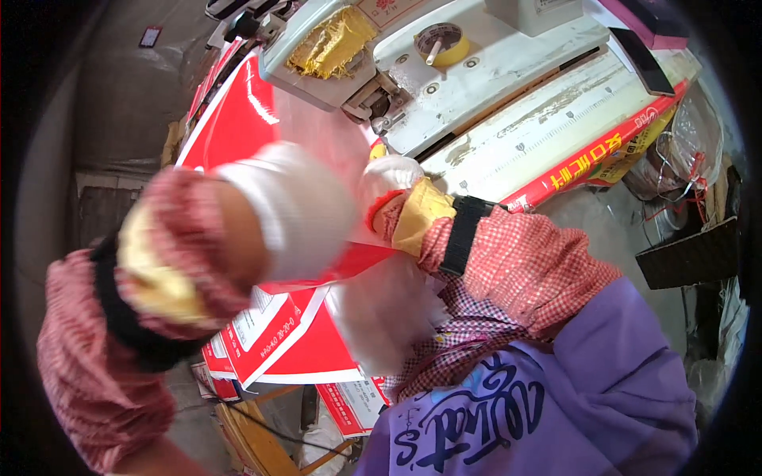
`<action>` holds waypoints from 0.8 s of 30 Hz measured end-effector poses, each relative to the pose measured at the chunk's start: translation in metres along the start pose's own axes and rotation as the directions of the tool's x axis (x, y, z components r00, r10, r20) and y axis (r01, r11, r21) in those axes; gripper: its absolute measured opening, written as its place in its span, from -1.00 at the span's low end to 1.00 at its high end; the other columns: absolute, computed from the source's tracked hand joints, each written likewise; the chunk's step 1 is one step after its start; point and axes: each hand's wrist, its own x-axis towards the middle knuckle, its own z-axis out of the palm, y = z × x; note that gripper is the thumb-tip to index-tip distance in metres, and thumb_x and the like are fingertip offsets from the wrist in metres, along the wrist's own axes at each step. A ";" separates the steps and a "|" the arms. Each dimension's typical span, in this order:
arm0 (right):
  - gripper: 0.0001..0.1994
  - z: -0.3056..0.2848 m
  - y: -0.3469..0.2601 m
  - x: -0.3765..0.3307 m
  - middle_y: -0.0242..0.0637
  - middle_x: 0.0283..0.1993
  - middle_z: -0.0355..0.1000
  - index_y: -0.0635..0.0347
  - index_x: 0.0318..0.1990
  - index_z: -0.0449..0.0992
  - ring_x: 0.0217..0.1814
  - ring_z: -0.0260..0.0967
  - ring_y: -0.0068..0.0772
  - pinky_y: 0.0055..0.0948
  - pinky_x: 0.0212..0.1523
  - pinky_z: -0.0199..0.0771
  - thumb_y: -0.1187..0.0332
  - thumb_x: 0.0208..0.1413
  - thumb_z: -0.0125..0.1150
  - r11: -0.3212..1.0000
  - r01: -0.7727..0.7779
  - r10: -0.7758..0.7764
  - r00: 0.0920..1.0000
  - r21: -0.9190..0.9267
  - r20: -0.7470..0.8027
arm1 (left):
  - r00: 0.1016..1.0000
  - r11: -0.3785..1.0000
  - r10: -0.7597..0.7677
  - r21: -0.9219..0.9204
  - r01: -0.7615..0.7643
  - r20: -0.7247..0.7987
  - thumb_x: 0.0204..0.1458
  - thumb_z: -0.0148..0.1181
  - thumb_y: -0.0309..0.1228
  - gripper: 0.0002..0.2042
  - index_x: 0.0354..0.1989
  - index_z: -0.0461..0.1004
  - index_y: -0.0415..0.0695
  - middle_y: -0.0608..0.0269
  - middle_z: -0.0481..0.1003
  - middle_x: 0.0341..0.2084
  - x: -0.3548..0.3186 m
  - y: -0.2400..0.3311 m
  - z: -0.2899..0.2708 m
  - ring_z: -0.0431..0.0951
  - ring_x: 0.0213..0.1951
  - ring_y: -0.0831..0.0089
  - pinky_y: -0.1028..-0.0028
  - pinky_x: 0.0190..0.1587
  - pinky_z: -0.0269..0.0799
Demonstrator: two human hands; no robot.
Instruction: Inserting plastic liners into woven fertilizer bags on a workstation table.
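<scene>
The red-and-white sheeting (234, 131) is in front of you, running from beside the sewing machine head (317, 59) down beneath your hands. Your left hand (290, 206), in a white glove, is over it and heavily blurred; you cannot tell from this view whether its fingers are spread or gripping. Your right hand (389, 176), also gloved in white, is at the near edge of the machine bed (508, 67), just below the presser foot (386, 103). Its fingers are mostly hidden, so whether it pinches the sheeting cannot be told.

Below your hands, a pale, blurred film (389, 313) lies in front of more printed red-and-white pieces (298, 341), which overlap one another. A wooden frame (258, 440) shows beneath them.

Yellow cloth (333, 41) covers part of the machine head. On the bed sits a roll of yellow tape (454, 52) with a small white stick in its hole. To the right, the pale tabletop (532, 139) carries ruler marks; a dark phone (641, 63) lies at its far end, near a pink-purple box (647, 20). You wear red checked sleeves (524, 258) with black bands, and a purple top (611, 381).
</scene>
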 end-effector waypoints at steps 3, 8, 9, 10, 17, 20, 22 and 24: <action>-0.89 -0.016 -0.022 -0.006 -0.30 -0.52 0.47 0.12 -0.44 0.58 -0.42 0.46 -0.30 -0.28 -0.41 0.46 0.33 -0.10 0.20 0.690 0.037 0.296 0.897 -0.723 0.328 | 0.942 0.992 0.092 0.113 -0.058 -0.322 -0.23 0.22 -0.26 -0.86 -0.67 0.54 -0.01 0.32 0.44 -0.73 -0.046 -0.015 0.011 0.47 -0.56 0.31 0.25 -0.43 0.36; -0.88 -0.024 -0.036 0.000 -0.29 -0.61 0.43 0.09 -0.49 0.57 -0.57 0.39 -0.35 -0.26 -0.54 0.39 0.32 -0.06 0.16 0.576 0.027 0.157 0.977 -0.817 0.143 | 0.901 0.900 0.434 0.054 -0.432 -0.030 -0.19 0.17 -0.30 -0.88 -0.71 0.49 0.13 0.46 0.38 -0.76 -0.031 0.077 0.065 0.35 -0.64 0.44 0.49 -0.53 0.27; -0.85 -0.021 -0.032 0.005 -0.30 -0.65 0.38 0.18 -0.47 0.54 -0.62 0.36 -0.38 -0.29 -0.58 0.35 0.34 0.00 0.10 0.528 -0.026 0.194 0.977 -0.849 0.090 | 0.896 0.907 0.421 0.066 -0.416 -0.142 -0.22 0.20 -0.35 -0.93 -0.67 0.52 0.07 0.43 0.41 -0.74 -0.016 0.087 0.067 0.38 -0.64 0.44 0.47 -0.54 0.29; -0.82 -0.016 -0.029 0.008 -0.31 -0.70 0.34 0.27 -0.44 0.52 -0.67 0.32 -0.41 -0.32 -0.62 0.32 0.36 0.05 0.04 0.476 -0.079 0.229 0.973 -0.876 0.037 | 0.858 0.910 0.413 0.109 -0.400 -0.305 -0.25 0.24 -0.41 -0.97 -0.64 0.55 0.00 0.40 0.44 -0.72 -0.002 0.093 0.066 0.41 -0.63 0.44 0.45 -0.54 0.30; -0.82 -0.006 -0.015 0.004 -0.28 -0.65 0.37 0.26 -0.40 0.52 -0.61 0.34 -0.36 -0.29 -0.57 0.34 0.35 0.06 0.04 0.691 -0.005 0.260 0.935 -0.722 0.242 | 0.946 0.954 0.273 -0.075 -0.289 -0.177 -0.17 0.22 -0.36 -0.92 -0.56 0.55 -0.06 0.31 0.41 -0.76 -0.004 0.000 0.024 0.47 -0.58 0.35 0.30 -0.43 0.43; -0.82 -0.013 -0.019 0.004 -0.26 -0.62 0.38 0.25 -0.38 0.52 -0.59 0.36 -0.34 -0.27 -0.55 0.35 0.35 0.06 0.04 0.732 0.001 0.257 0.926 -0.682 0.277 | 0.926 0.899 0.266 -0.279 -0.339 -0.267 -0.19 0.23 -0.34 -0.93 -0.57 0.56 -0.03 0.30 0.40 -0.77 -0.013 0.027 0.024 0.49 -0.54 0.29 0.29 -0.45 0.43; -0.82 -0.017 -0.022 0.007 -0.25 -0.61 0.38 0.25 -0.37 0.52 -0.57 0.36 -0.33 -0.27 -0.53 0.36 0.35 0.06 0.04 0.750 0.010 0.248 0.923 -0.661 0.294 | 0.941 0.874 0.229 -0.373 -0.311 -0.250 -0.22 0.24 -0.33 -0.94 -0.58 0.56 0.00 0.30 0.40 -0.78 -0.012 0.057 0.028 0.50 -0.51 0.25 0.29 -0.47 0.41; -0.82 -0.017 -0.024 0.010 -0.24 -0.59 0.39 0.25 -0.36 0.52 -0.55 0.37 -0.32 -0.26 -0.52 0.37 0.35 0.06 0.04 0.755 -0.003 0.252 0.925 -0.656 0.286 | 0.840 0.864 0.363 -0.193 -0.465 -0.403 -0.23 0.25 -0.31 -0.92 -0.58 0.56 -0.01 0.28 0.41 -0.75 0.009 0.074 0.028 0.51 -0.50 0.21 0.29 -0.45 0.41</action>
